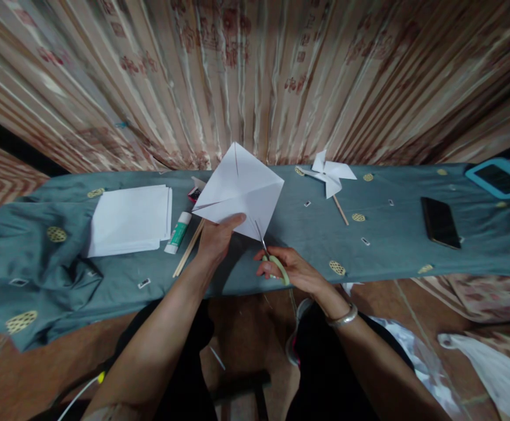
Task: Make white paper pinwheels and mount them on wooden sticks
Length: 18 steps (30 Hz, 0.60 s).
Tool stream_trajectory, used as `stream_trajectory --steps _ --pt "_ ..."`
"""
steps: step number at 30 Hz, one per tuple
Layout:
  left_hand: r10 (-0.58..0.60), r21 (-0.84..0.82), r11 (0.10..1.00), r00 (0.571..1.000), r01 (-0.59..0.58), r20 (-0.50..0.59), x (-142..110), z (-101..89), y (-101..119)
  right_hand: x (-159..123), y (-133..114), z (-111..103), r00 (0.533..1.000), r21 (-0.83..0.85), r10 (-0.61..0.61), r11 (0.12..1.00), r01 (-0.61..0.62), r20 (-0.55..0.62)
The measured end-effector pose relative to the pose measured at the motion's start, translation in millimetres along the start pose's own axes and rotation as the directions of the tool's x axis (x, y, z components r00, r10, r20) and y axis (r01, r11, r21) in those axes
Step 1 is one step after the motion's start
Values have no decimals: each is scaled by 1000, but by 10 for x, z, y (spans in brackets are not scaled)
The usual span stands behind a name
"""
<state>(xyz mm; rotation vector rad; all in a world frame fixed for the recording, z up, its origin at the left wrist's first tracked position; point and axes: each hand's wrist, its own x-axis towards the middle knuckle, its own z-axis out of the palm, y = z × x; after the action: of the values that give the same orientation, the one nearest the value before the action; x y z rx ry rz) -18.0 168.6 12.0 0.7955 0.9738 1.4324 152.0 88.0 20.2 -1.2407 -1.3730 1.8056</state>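
My left hand [219, 237] pinches a square sheet of white paper [248, 184] near its lower edge, thumb on top. Slits run in from the paper's top and left corners, and crease lines cross it. In my right hand [292, 266] is a pair of scissors [276, 268] with pale green handles. Their blades lie at the paper's bottom corner, pointing toward its middle. To the right of the paper, a white paper pinwheel [328, 173] on a wooden stick lies on the cloth.
A stack of white paper [127, 219] lies at left, beside a glue stick [178, 233] and wooden sticks [188, 248]. At right are a black phone [440, 222] and a blue-framed tablet [502, 177]. A patterned curtain [255, 76] hangs behind the cloth-covered table [395, 251].
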Motion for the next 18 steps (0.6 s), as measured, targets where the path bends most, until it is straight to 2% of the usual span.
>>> stream_trajectory --steps 18 --pt "-36 -6 999 999 36 -34 -5 37 78 33 -4 70 995 144 68 988 -56 -78"
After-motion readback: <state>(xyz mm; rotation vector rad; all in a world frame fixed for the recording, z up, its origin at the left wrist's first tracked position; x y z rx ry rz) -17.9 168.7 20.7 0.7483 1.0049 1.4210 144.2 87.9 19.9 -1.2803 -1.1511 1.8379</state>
